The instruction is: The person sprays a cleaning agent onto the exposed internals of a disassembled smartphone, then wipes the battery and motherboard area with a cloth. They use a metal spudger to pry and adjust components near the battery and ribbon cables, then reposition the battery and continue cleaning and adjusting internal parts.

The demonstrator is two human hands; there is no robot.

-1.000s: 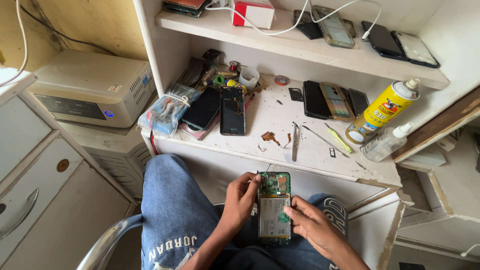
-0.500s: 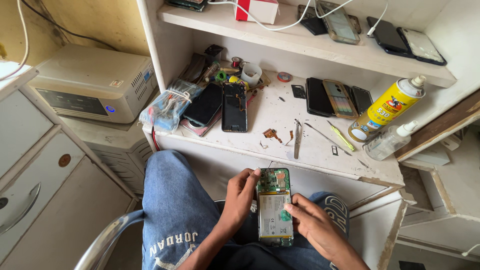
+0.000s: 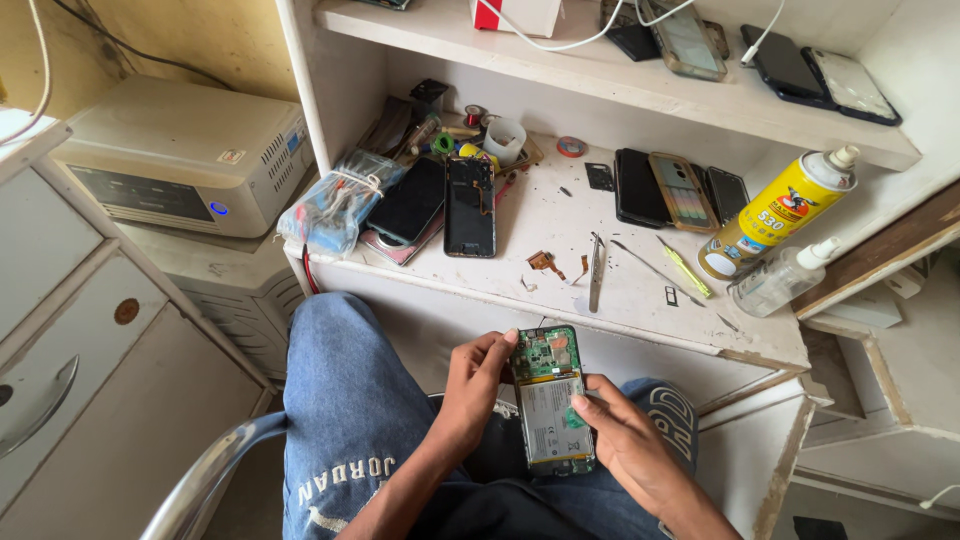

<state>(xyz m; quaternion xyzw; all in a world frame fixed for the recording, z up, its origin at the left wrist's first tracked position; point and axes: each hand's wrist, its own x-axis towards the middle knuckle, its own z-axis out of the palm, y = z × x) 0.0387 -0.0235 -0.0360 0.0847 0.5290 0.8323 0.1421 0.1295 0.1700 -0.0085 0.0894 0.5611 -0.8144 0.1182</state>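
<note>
Small phone-repair shop, my bench. Worn white worktop (image 3: 640,290) w/ dismantled phones (image 3: 470,205), tweezers (image 3: 596,270), yellow spray can (image 3: 775,212), tape rolls. Shelf (image 3: 600,75) above holds more handsets & cables. White power backup unit (image 3: 185,155) beside it.

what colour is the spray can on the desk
Yellow, with a white nozzle; the spray can shows best in the head view.

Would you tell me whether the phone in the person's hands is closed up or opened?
Opened: the phone shows its green circuit board and battery, with no back cover.
</note>
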